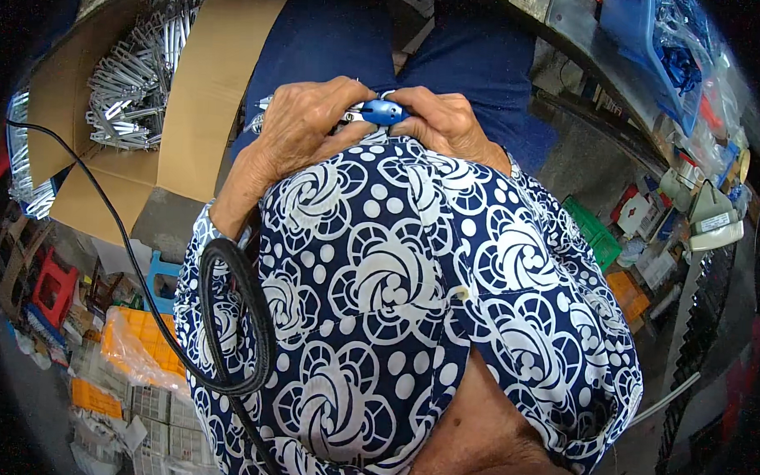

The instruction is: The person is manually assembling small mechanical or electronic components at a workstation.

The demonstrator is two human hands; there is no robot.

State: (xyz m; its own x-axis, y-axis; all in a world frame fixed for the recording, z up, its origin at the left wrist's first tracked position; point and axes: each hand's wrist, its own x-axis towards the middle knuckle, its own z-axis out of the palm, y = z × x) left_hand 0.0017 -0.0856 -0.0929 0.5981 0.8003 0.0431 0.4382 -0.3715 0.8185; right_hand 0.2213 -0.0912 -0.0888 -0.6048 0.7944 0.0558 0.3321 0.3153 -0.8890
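In front of my belly, over my lap, both hands meet at a small glossy blue rounded piece [384,112] with silvery metal parts at its left end. My left hand [309,118] is closed, its thumb and fingers pinching that metal end. From the other side my right hand [443,122] pinches the blue piece between thumb and curled fingers. A slim silvery tip [264,104] sticks out beyond my left hand. What lies inside both palms is hidden.
At the left an open cardboard box [199,89] holds many silvery metal parts [134,86]. A blue bin [634,33] with dark blue pieces stands on the bench at the right. A black cable [106,182] hangs looped by my left arm. Orange crates [138,342] and stools lie lower left.
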